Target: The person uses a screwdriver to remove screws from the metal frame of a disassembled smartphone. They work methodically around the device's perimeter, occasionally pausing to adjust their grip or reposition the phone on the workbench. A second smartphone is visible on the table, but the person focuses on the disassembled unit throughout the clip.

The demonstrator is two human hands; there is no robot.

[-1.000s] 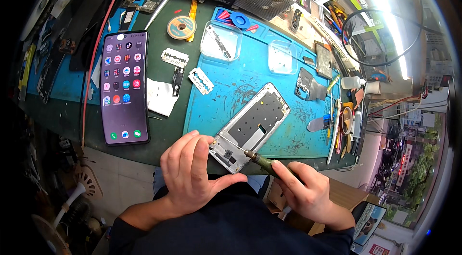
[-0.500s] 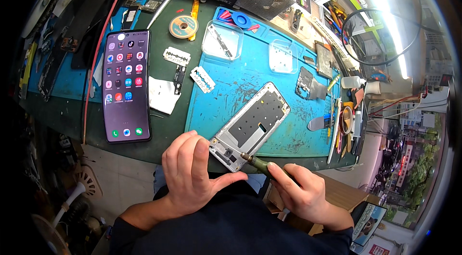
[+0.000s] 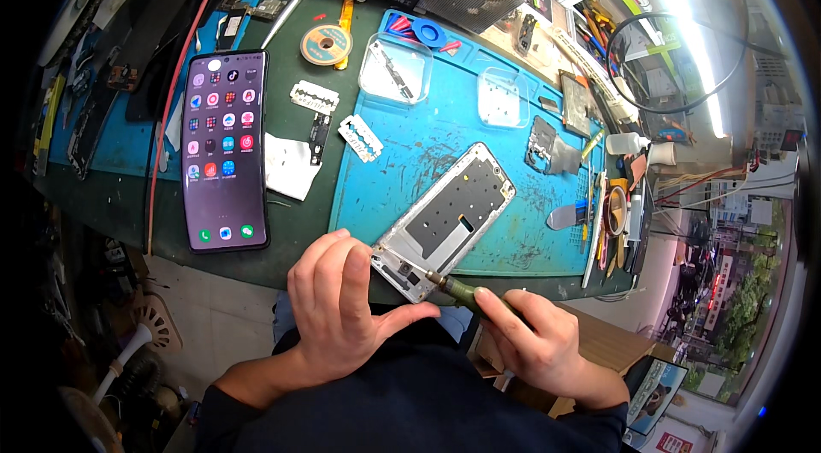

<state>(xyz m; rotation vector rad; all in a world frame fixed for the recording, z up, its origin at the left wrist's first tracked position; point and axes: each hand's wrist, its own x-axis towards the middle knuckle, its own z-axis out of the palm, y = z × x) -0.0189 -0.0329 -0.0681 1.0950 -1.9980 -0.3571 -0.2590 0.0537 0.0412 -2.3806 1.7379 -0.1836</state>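
bright | strip-light glare upper right | fisheye rim dark, bent
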